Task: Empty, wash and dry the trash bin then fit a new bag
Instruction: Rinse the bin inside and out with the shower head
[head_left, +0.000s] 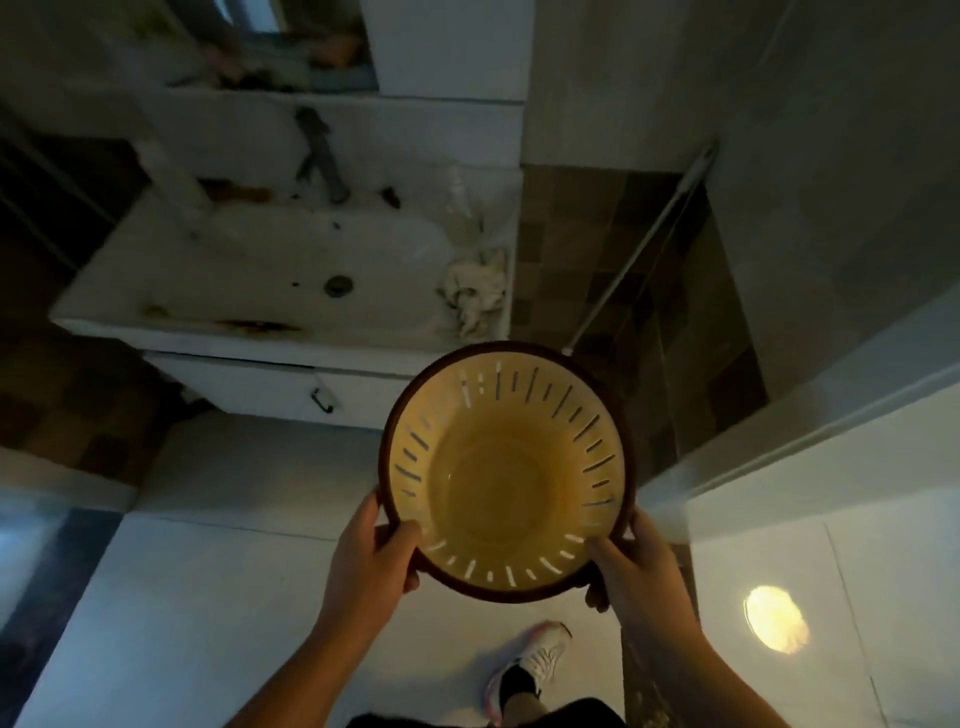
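Note:
A round yellow trash bin (506, 488) with slotted walls and a dark brown rim is held upright in front of me, its mouth facing up. Its inside looks empty. My left hand (376, 556) grips the rim at its near left, thumb inside. My right hand (631, 558) grips the rim at the near right, thumb over the edge. The bin hangs above the floor, just short of the sink's (124, 291) front right corner.
The white sink has a faucet (322, 156), a drain (338, 285) and a crumpled cloth (475, 291) on its right side. A drawer with a dark handle (322, 401) sits below. A white door or panel (810, 415) stands at right. My shoe (530, 667) is on the light tiled floor.

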